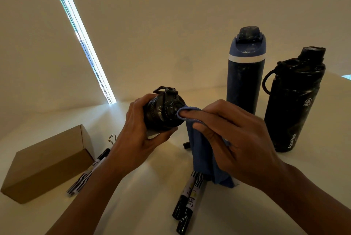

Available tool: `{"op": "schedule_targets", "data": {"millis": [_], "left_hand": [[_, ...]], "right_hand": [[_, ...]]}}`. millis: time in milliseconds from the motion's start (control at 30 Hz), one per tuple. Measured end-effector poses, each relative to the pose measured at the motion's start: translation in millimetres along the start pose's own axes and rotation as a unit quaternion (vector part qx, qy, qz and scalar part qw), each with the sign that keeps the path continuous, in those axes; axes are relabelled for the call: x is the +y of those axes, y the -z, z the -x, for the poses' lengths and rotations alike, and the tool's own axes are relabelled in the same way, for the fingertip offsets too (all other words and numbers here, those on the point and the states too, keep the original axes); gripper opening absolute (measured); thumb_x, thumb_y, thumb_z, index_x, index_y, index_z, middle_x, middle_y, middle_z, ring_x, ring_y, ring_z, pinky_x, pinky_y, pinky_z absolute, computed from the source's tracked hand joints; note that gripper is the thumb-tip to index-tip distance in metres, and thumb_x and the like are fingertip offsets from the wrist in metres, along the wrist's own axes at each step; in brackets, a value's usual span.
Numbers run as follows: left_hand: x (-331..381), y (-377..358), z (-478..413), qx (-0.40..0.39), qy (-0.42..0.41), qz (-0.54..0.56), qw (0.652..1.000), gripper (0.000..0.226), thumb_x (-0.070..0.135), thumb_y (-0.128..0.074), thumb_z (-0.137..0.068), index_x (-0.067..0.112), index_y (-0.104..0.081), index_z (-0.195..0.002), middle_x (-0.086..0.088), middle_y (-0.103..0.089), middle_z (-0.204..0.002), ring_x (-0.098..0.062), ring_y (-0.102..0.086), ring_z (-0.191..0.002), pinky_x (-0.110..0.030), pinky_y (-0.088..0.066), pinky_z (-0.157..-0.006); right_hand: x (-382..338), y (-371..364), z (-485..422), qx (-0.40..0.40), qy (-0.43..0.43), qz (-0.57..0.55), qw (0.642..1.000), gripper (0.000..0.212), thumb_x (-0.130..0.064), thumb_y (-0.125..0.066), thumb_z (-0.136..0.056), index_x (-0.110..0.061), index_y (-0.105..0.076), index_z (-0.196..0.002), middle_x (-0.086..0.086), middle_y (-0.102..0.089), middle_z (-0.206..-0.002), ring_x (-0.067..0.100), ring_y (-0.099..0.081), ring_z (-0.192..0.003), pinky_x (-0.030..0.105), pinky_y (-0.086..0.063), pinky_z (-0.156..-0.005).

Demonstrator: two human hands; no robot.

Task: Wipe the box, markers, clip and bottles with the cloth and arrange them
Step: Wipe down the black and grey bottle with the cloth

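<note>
One bottle (163,113) inside left grip (137,137); cloth (201,156) in right grip (234,136) touches it.

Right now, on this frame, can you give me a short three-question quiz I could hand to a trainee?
1. True or false: the left hand grips the blue cloth.
2. How many bottles stand upright on the table? A one, B two, C three.
3. Fill in: the cardboard box lies to the ___ of the held bottle.

Key:
1. False. The right hand holds the cloth against the held bottle's lid.
2. B. They are the blue-lidded bottle and the black loop-handled bottle.
3. Left.
</note>
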State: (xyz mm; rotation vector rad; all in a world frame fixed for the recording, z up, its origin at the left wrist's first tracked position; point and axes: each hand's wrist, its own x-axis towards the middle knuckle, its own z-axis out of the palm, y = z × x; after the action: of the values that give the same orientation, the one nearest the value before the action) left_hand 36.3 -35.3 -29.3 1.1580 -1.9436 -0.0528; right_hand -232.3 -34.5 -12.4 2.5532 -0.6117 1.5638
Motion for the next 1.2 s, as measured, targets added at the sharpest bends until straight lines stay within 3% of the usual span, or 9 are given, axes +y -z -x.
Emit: {"op": "schedule_targets", "data": {"millis": [233, 333, 467, 633, 767, 833, 900, 1067, 1200], "left_hand": [[-3, -2, 0, -0.021, -0.027, -0.019, 0.999, 0.089, 0.05, -0.08, -0.086, 0.045, -0.021, -0.152, 0.004, -0.046, -0.148, -0.026, -0.053, -0.133, -0.049, -0.052, -0.104], [-6, -3, 1, -0.023, -0.023, -0.016, 0.999, 0.089, 0.051, -0.08, -0.085, 0.042, -0.022, -0.153, 0.003, -0.046, -0.149, -0.027, -0.053, -0.134, -0.05, -0.051, -0.106], [-4, -2, 2, -0.009, -0.022, -0.008, 1.0, 0.087, 0.057, -0.075, -0.085, 0.048, -0.021, -0.152, 0.001, -0.046, -0.149, -0.027, -0.052, -0.135, -0.051, -0.05, -0.108], [-6, -2, 2, -0.003, -0.01, -0.017, 1.0, 0.09, 0.056, -0.078, -0.083, 0.048, -0.02, -0.151, 0.003, -0.046, -0.15, -0.022, -0.052, -0.136, -0.049, -0.052, -0.108], [-4, -2, 2, -0.001, -0.019, -0.017, 1.0, 0.09, 0.055, -0.078, -0.083, 0.048, -0.02, -0.151, 0.003, -0.046, -0.148, -0.024, -0.053, -0.133, -0.047, -0.052, -0.107], [-5, -3, 2, -0.004, -0.02, -0.021, 1.0, 0.09, 0.055, -0.079, -0.082, 0.048, -0.02, -0.151, 0.005, -0.045, -0.148, -0.022, -0.053, -0.133, -0.046, -0.052, -0.107], [-4, -4, 2, -0.012, -0.029, -0.023, 0.999, 0.091, 0.054, -0.08, -0.083, 0.045, -0.022, -0.152, 0.008, -0.045, -0.148, -0.023, -0.053, -0.132, -0.049, -0.052, -0.105], [-2, -7, 3, -0.011, -0.076, -0.043, 0.996, 0.089, 0.055, -0.075, -0.085, 0.05, -0.018, -0.153, 0.03, -0.033, -0.148, -0.022, -0.052, -0.132, -0.055, -0.052, -0.101], [-1, -7, 3, -0.009, -0.072, -0.047, 0.996, 0.087, 0.058, -0.073, -0.086, 0.051, -0.017, -0.152, 0.031, -0.033, -0.147, -0.021, -0.051, -0.132, -0.056, -0.051, -0.101]], "right_hand": [[10, -11, 2, 0.022, 0.004, 0.016, 1.0, 0.036, -0.028, -0.052, -0.104, 0.0, -0.07, -0.119, 0.013, -0.07, -0.104, 0.013, -0.063, -0.089, 0.034, -0.06, -0.075], [4, -15, 1, 0.027, 0.013, -0.002, 1.0, 0.033, -0.033, -0.043, -0.109, -0.012, -0.059, -0.129, 0.003, -0.062, -0.112, 0.002, -0.053, -0.092, 0.018, -0.052, -0.085], [-6, -16, -1, 0.035, 0.058, -0.017, 0.998, 0.033, -0.04, -0.027, -0.113, -0.02, -0.047, -0.13, -0.001, -0.048, -0.112, 0.013, -0.053, -0.088, 0.019, -0.045, -0.09], [4, -7, 2, 0.026, 0.044, 0.013, 0.999, 0.027, -0.02, -0.058, -0.1, -0.009, -0.068, -0.122, 0.011, -0.07, -0.102, 0.017, -0.064, -0.083, 0.033, -0.056, -0.071], [10, -18, 5, 0.027, 0.023, 0.024, 0.999, 0.039, -0.022, -0.047, -0.108, 0.006, -0.074, -0.106, 0.017, -0.073, -0.09, 0.013, -0.059, -0.081, 0.034, -0.059, -0.059], [5, -9, 4, 0.012, -0.008, 0.008, 1.0, 0.025, -0.013, -0.061, -0.1, -0.003, -0.072, -0.12, 0.009, -0.071, -0.107, 0.015, -0.066, -0.094, 0.034, -0.058, -0.078], [-6, -3, 1, 0.002, -0.02, -0.004, 1.0, 0.033, -0.009, -0.06, -0.098, -0.012, -0.068, -0.13, 0.001, -0.067, -0.121, 0.015, -0.065, -0.108, 0.034, -0.054, -0.091], [-11, -15, -2, 0.004, 0.025, 0.027, 0.999, 0.035, -0.029, -0.053, -0.107, -0.021, -0.048, -0.141, 0.001, -0.06, -0.114, 0.013, -0.061, -0.086, 0.034, -0.057, -0.07], [-8, -5, -1, 0.002, 0.03, 0.022, 0.999, 0.033, -0.028, -0.056, -0.106, -0.022, -0.05, -0.138, 0.001, -0.064, -0.108, 0.013, -0.061, -0.083, 0.033, -0.055, -0.067]]}}
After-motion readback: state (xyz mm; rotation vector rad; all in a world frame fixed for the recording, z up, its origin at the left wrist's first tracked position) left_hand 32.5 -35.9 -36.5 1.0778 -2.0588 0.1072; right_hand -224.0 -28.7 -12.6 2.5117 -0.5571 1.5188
